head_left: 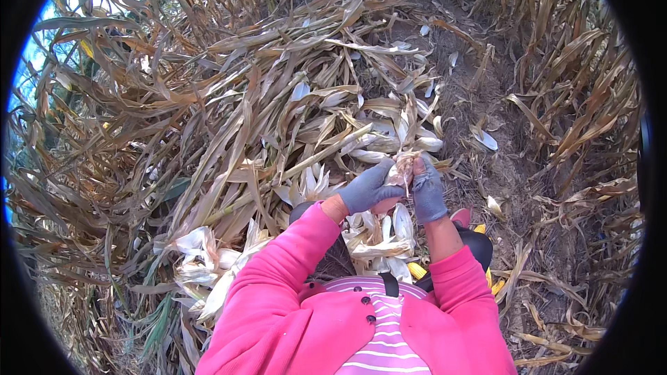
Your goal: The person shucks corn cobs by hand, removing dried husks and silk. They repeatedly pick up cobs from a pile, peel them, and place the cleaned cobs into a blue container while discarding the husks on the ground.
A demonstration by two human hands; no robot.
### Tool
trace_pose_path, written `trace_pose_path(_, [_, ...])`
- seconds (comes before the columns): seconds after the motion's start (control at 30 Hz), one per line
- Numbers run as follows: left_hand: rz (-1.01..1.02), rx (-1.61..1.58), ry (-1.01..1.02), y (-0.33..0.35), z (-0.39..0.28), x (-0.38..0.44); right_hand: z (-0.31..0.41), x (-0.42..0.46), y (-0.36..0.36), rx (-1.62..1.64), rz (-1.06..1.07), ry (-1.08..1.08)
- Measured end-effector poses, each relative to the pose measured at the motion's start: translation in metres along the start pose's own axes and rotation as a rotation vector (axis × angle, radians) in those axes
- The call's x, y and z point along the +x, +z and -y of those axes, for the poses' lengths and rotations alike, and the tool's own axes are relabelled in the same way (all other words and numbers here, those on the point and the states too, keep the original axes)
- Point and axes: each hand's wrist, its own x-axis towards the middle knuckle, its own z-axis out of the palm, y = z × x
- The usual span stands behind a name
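Both hands wear grey work gloves, with bare fingertips showing in places. Between them is an ear of corn (404, 167), its dry husk and silk at the top end. My left hand (368, 186) grips it from the left side. My right hand (429, 191) holds its right side, the thumb up near the silk end. The fingers hide much of the ear. Just beyond the hands lie several ears in pale husks (369, 155). Below them, between my legs, is a heap of peeled husks (383, 245).
Cut dry corn stalks (271, 109) are piled ahead and to the left. Loose husks (208, 265) lie by my left elbow. Bare yellow cobs (417, 270) show beside my right leg. Standing corn (568, 62) lines the right, beyond a strip of soil (500, 177).
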Motion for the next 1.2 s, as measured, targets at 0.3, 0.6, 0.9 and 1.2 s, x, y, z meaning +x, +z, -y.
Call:
trace_pose_path(0.3, [-0.580,-0.140,0.082,0.056,0.013,0.026,-0.001,0.026,0.003,-0.036,-0.202,-0.137])
trace_pose_path(0.6, [-0.765,-0.985,-0.358,0.056,0.053,0.046,-0.012,0.025,0.001,-0.750,0.003,-0.349])
trace_pose_path(0.9, [-0.570,-1.203,-0.243,0.003,0.096,0.055,-0.084,-0.053,-0.048,-1.111,0.592,0.014])
trace_pose_path(1.2, [-0.466,0.086,0.091,0.019,0.123,0.031,-0.003,0.022,-0.005,-0.546,0.058,-0.453])
